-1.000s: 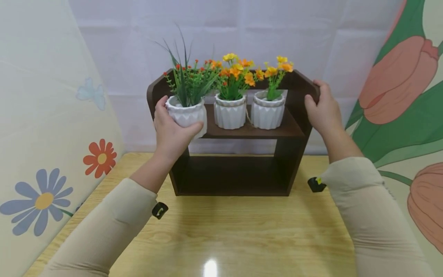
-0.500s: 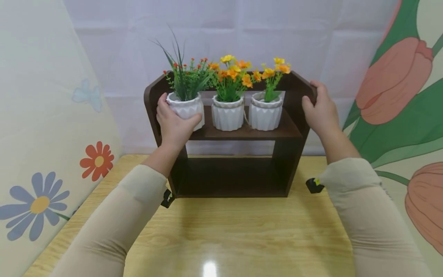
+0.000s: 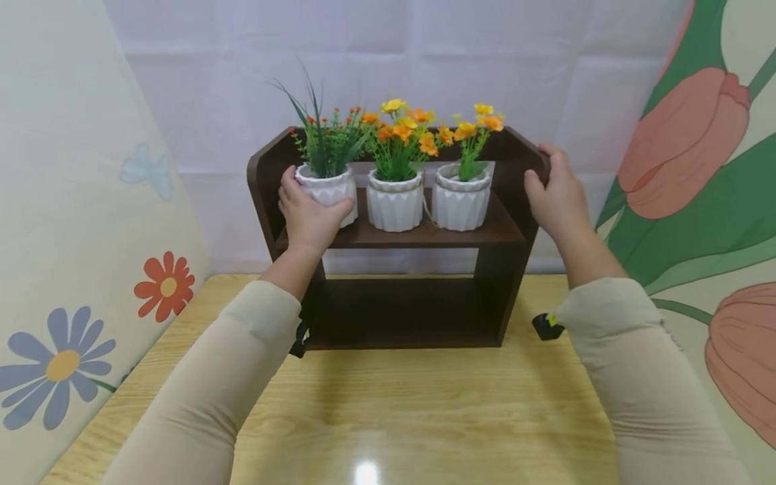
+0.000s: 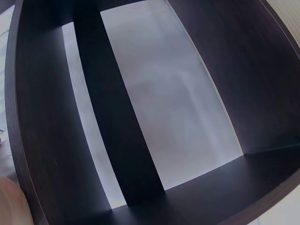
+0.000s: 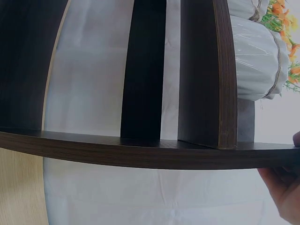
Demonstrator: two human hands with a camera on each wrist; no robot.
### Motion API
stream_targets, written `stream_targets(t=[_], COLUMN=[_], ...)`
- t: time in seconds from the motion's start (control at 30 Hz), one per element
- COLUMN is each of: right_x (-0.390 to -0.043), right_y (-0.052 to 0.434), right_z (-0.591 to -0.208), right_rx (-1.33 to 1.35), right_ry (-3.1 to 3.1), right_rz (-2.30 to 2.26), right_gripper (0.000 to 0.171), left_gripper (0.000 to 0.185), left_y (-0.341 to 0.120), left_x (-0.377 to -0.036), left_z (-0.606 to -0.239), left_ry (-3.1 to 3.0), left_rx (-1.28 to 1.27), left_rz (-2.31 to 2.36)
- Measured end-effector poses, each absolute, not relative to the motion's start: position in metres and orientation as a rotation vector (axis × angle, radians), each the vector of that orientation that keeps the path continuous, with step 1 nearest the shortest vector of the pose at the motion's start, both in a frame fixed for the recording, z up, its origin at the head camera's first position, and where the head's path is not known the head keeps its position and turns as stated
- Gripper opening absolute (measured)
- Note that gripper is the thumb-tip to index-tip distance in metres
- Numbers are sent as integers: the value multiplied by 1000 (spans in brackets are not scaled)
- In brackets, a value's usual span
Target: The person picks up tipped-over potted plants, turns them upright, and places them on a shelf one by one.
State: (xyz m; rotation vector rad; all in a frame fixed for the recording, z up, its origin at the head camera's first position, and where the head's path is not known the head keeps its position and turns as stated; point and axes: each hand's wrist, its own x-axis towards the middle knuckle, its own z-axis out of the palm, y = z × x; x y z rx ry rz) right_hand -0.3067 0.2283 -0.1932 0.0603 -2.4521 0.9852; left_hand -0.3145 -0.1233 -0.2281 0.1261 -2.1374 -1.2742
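My hands at a flowerpot shelf

My left hand (image 3: 309, 217) curls around the leftmost white pot (image 3: 330, 191), upright on the dark shelf (image 3: 424, 234) beside two more pots; my right hand (image 3: 556, 195) grips the shelf's right end panel. I judge a careless nudge could tip the pot off onto the tabletop (image 3: 424, 411).

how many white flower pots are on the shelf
3, all in a row on the upper board of the dark shelf: the left pot held by the left hand, the middle pot, and the right pot. None seems hidden.
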Motion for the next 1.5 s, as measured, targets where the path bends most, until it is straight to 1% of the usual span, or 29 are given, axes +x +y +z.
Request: stream_targets(t=[0.73, 0.8, 0.93, 1.0, 1.03, 1.1, 1.2, 1.27, 1.3, 1.37, 1.43, 1.5], right_x=[-307, -307, -309, -310, -310, -311, -311, -312, -312, -312, -311, -311], right_y=[231, 231, 231, 231, 231, 232, 233, 234, 235, 239, 245, 252], right_z=[-193, -192, -190, -190, -190, -191, -193, -194, -194, -193, -192, -195], right_rx=[43, 38, 30, 27, 26, 24, 26, 34, 45, 83, 139, 183], right_ry=[-2465, -2469, -2479, -2483, -2483, -2487, -2495, -2498, -2500, -2499, -2483, -2464], right_rz=[994, 995, 1019, 1029, 1030, 1028, 1020, 1017, 1019, 1034, 1070, 1126], right_gripper=[60, 60, 60, 61, 61, 61, 61, 62, 63, 64, 63, 63], left_gripper=[102, 106, 121, 123, 122, 111, 76, 53, 45, 36, 32, 33], left_y=[-124, -123, -125, -128, -129, -134, -148, -163, -172, -193, -218, -241], left_x=[-316, -315, -309, -303, -298, -286, -269, -261, -260, -259, -261, -266], left_z=[-227, -227, -225, -227, -228, -233, -236, -231, -226, -213, -204, -200], left_ry=[-2265, -2280, -2324, -2353, -2360, -2304, -2020, -1793, -1708, -1640, -1698, -1864], left_rx=[89, 89, 84, 58, 27, -93, -314, -383, -383, -306, -212, -116], left_rz=[-1266, -1273, -1285, -1254, -1220, -1114, -927, -822, -795, -787, -788, -770])
